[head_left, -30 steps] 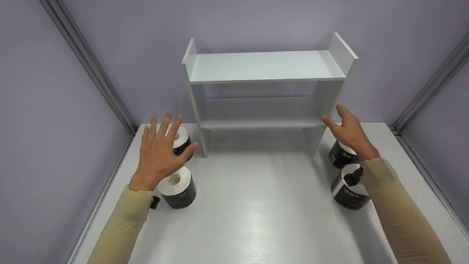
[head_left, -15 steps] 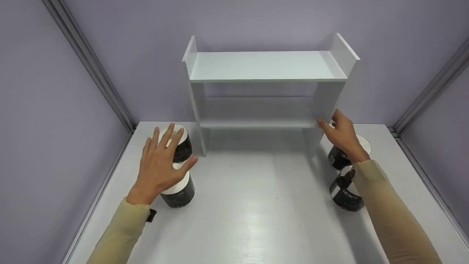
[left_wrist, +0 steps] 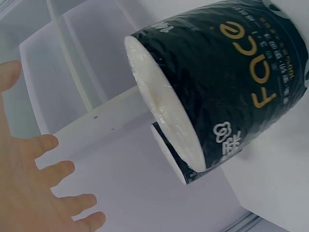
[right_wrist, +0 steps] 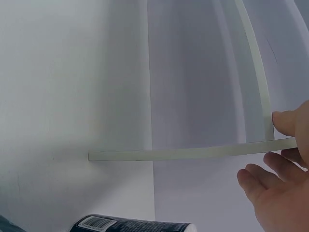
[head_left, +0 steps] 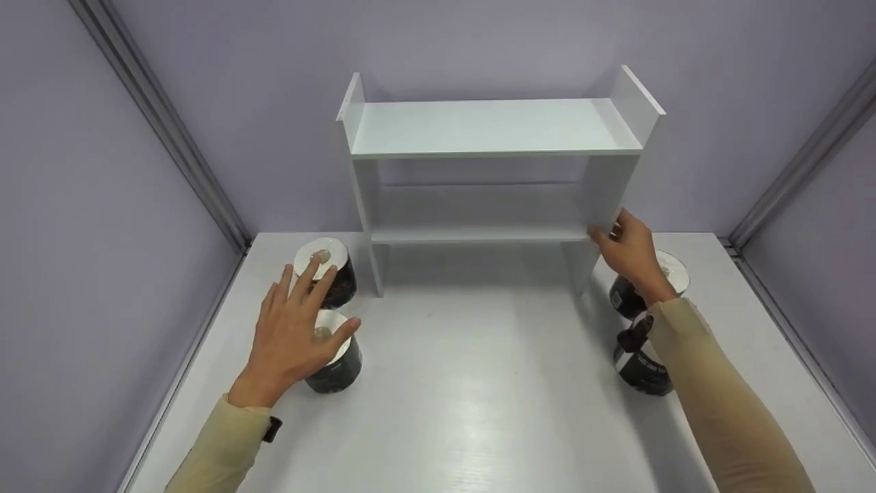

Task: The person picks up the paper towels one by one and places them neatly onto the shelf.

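A white two-tier shelf (head_left: 493, 127) stands at the back of the white table. My right hand (head_left: 633, 253) grips its right side panel (right_wrist: 193, 153) at the level of the lower board, thumb on the inner side and fingers on the outer side. My left hand (head_left: 287, 335) is spread above two toilet paper rolls on the left, a back one (head_left: 340, 286) and a front one (head_left: 337, 378), holding nothing. In the left wrist view a dark-wrapped roll (left_wrist: 231, 77) lies beyond the fingers, apart from them.
Two more dark-wrapped rolls stand at the right, a back one (head_left: 674, 270) and a front one (head_left: 643, 375), partly hidden by my right arm. Pale walls with metal corner rails (head_left: 164, 130) enclose the table (head_left: 472, 397) at the back and sides.
My right hand has moved left and slightly down, from beside the shelf's right panel to a grip on it. My left hand has drawn back toward me, uncovering more of the back left roll.
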`<state>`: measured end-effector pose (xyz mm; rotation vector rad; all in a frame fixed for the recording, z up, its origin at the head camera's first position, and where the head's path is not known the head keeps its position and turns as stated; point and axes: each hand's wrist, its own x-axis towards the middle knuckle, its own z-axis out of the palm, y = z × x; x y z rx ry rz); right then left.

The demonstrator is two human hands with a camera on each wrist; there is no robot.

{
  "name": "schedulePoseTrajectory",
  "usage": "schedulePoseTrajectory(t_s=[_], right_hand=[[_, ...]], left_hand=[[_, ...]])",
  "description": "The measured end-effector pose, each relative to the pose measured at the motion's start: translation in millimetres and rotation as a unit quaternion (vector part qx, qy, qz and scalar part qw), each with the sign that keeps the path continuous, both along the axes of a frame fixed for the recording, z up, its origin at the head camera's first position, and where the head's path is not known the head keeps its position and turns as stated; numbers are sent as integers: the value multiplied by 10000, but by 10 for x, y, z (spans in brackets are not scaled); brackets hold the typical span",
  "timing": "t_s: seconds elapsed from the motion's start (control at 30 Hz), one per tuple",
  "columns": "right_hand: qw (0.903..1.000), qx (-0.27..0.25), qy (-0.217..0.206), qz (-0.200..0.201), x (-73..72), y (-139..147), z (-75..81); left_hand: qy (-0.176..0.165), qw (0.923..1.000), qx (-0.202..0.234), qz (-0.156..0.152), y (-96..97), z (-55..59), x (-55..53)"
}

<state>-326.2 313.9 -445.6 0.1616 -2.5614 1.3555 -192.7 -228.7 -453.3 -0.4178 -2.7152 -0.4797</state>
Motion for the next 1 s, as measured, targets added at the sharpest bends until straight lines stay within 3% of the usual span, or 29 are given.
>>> schedulePoseTrajectory(t_s=[0.23,0.53,0.87,1.0], right_hand=[[9994,-183,220,-216,-59,-27,-47],[9977,-508,-119,-433,-35,-61,-111],[9962,-580,-370,-526,-26,-78,-126],[9968,-604,-276,-449,-37,-88,-131]], left_hand=[[142,9996,217,91,-82,-109,92],[136,9986,419,287,-154,-291,231],[344,9978,555,70,-153,-423,266],[305,9977,604,19,-181,-473,289]])
